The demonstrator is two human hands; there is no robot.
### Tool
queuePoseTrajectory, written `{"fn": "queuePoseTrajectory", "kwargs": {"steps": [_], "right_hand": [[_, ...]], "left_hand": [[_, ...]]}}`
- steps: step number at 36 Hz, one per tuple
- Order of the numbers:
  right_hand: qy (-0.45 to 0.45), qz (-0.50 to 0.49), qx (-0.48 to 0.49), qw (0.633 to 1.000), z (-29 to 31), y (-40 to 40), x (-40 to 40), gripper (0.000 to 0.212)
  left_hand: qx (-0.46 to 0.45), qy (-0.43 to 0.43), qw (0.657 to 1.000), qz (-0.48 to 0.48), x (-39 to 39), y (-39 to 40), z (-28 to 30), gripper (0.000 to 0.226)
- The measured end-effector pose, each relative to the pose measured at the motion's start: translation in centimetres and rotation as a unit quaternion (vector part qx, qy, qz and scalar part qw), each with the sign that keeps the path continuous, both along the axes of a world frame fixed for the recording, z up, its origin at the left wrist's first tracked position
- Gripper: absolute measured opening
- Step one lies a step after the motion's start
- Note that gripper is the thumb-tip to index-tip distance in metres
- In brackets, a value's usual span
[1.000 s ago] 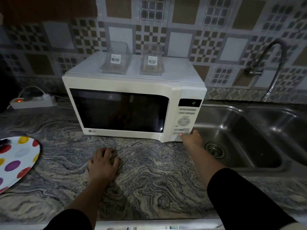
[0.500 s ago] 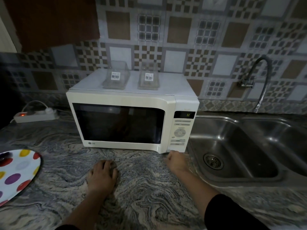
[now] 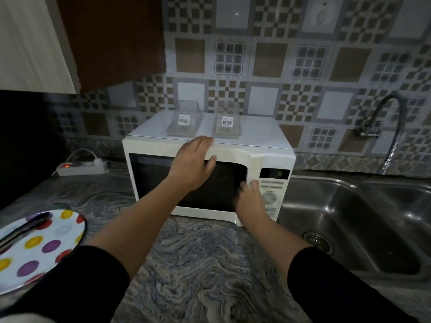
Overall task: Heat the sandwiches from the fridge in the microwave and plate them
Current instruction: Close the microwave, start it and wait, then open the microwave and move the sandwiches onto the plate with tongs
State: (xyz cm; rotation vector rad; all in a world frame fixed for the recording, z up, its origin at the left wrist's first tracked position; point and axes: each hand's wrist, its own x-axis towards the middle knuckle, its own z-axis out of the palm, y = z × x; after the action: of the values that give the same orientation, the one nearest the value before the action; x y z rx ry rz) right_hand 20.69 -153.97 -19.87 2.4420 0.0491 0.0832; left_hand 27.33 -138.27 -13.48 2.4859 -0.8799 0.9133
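I see the microwave (image 3: 207,159) standing on the marbled grey worktop (image 3: 200,259), just left of the steel sink (image 3: 354,220). Its casing is cream-white, the door window dark, and the door sits closed. The display at upper right shows a single green character above a column of pale buttons.

My left hand (image 3: 192,165) is raised in front of the upper door, fingers extended and loosely spread, holding nothing; I cannot tell whether it touches the door. My right hand (image 3: 250,198) is at the door's right edge beside the control panel, fingers curled at the seam, gripping no loose item.

Two clear plastic sandwich containers sit side by side on the microwave top, each bearing a white barcode label: the left container (image 3: 184,122) and the right container (image 3: 227,124). Their contents are not discernible.

A white plate (image 3: 39,248) with yellow, purple and red dots lies on the worktop at far left.
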Motion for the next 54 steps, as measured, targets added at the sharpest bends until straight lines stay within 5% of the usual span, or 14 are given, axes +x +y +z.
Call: {"fn": "queuePoseTrajectory", "kwargs": {"steps": [7,18,24,28,33,39,46,54], "right_hand": [[0.004,-0.005,0.001,1.0,-1.0,0.0,0.2,0.036],[-0.099,0.0,0.087,0.991,-1.0,1.9,-1.6,0.019],[-0.069,0.036,0.034,0.996,-2.1,3.1,-4.6,0.028],[-0.148,0.078,0.137,0.976,-1.3,5.0,-6.8,0.008],[-0.288,0.104,0.138,0.942,-0.4,7.5,-9.5,0.045],[-0.358,0.159,0.12,0.912,-0.3,11.7,-12.4,0.073],[-0.376,0.204,0.264,0.864,1.0,20.0,-15.8,0.07],[-0.292,0.252,0.339,0.858,2.6,28.5,-17.4,0.064]], "left_hand": [[0.125,0.169,0.974,0.082,1.4,-1.4,1.0,0.062],[0.124,0.228,0.96,0.102,1.1,-1.6,2.0,0.064],[0.139,0.252,0.952,0.104,0.1,-1.0,2.7,0.068],[0.122,0.234,0.96,0.092,-1.3,0.1,2.4,0.063],[0.118,0.227,0.965,0.06,-3.8,2.9,2.4,0.057],[0.084,0.257,0.962,0.018,-6.8,7.6,2.2,0.054],[0.047,0.311,0.949,-0.02,-9.1,15.0,1.6,0.053],[0.037,0.391,0.92,-0.015,-10.0,23.2,2.3,0.051]]}}
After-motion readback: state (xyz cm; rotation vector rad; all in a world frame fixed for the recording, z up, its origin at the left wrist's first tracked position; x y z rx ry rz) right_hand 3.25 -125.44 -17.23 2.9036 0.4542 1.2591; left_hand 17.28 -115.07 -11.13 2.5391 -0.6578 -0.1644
